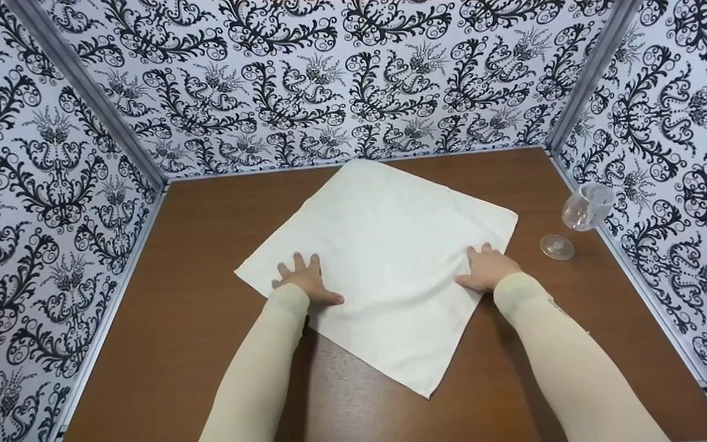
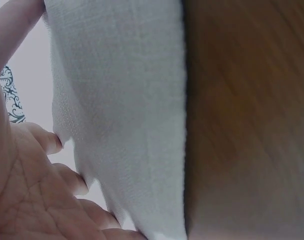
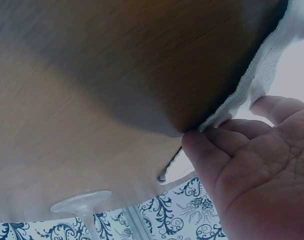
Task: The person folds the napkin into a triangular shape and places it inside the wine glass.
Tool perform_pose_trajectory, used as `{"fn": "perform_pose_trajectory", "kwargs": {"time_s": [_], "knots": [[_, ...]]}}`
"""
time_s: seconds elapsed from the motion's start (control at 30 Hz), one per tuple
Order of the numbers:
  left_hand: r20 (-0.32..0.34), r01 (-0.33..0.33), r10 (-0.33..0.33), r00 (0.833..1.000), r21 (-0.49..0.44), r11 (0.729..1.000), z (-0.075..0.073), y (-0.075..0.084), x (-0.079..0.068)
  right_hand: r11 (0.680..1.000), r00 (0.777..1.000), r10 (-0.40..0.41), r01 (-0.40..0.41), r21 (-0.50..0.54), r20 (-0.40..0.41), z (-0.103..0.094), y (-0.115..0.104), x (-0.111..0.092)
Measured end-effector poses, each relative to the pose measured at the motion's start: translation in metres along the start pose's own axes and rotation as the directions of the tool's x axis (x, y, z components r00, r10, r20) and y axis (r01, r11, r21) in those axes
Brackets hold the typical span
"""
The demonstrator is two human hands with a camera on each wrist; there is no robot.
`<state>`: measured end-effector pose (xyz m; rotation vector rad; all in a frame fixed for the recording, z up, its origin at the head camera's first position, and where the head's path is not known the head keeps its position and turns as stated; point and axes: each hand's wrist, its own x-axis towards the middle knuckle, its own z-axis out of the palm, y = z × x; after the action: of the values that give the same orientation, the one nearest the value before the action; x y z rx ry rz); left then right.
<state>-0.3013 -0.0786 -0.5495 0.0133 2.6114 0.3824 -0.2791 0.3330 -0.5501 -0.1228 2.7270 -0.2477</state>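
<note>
A white cloth napkin (image 1: pixel 384 239) lies spread out in a diamond shape, with one corner pointing toward the person and faint creases between the hands. On its left side rests the left hand (image 1: pixel 305 282), fingers spread and thumb pointing inward. The right hand (image 1: pixel 487 269) touches the cloth at its right edge, its fingers also apart. In the left wrist view, the fingertips of the left hand (image 2: pixel 42 200) meet the napkin (image 2: pixel 122 115), which slopes down beside the palm. The right wrist view has the right hand (image 3: pixel 262 160) with fingertips along the hem of the napkin (image 3: pixel 242 97).
A clear wine glass (image 1: pixel 588 209) stands upright on the brown wooden table (image 1: pixel 206 227), right of the napkin near the side wall. Patterned black-and-white panels (image 1: pixel 304 80) enclose the table at the back and both sides, with grey trim along their edges.
</note>
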Motion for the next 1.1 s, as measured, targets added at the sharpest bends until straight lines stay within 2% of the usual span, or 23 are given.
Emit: {"fn": "perform_pose_trajectory", "kwargs": {"time_s": [0.27, 0.57, 0.7, 0.8, 0.97, 1.1], "knots": [[-0.001, -0.003, 0.003, 1.0, 0.018, 1.0, -0.002, -0.001, 0.0, 1.0, 1.0, 0.015, -0.015, 0.005, 0.003, -0.003, -0.005, -0.003], [-0.002, -0.02, 0.02, 1.0, -0.018, 1.0, -0.004, -0.002, 0.006, 0.999, 1.0, 0.008, -0.008, -0.041, 0.006, 0.002, 0.0, 0.004], [-0.008, -0.006, 0.006, 1.0, 0.015, 1.0, -0.006, -0.001, 0.005, 0.999, 1.0, -0.013, 0.014, -0.045, 0.017, -0.005, -0.002, 0.004], [-0.023, -0.001, 0.002, 1.0, 0.05, 0.999, -0.01, 0.004, 0.0, 0.999, 0.999, -0.039, 0.038, -0.032, -0.021, -0.014, 0.0, 0.004], [-0.035, 0.001, 0.0, 0.999, 0.038, 0.999, -0.012, 0.009, -0.009, 0.998, 0.993, -0.054, 0.057, 0.023, -0.107, -0.02, 0.01, 0.007], [-0.019, 0.014, -0.014, 1.0, 0.034, 0.999, -0.008, 0.006, -0.012, 0.99, 0.991, -0.112, 0.117, 0.083, -0.067, -0.016, 0.015, 0.006]]}}
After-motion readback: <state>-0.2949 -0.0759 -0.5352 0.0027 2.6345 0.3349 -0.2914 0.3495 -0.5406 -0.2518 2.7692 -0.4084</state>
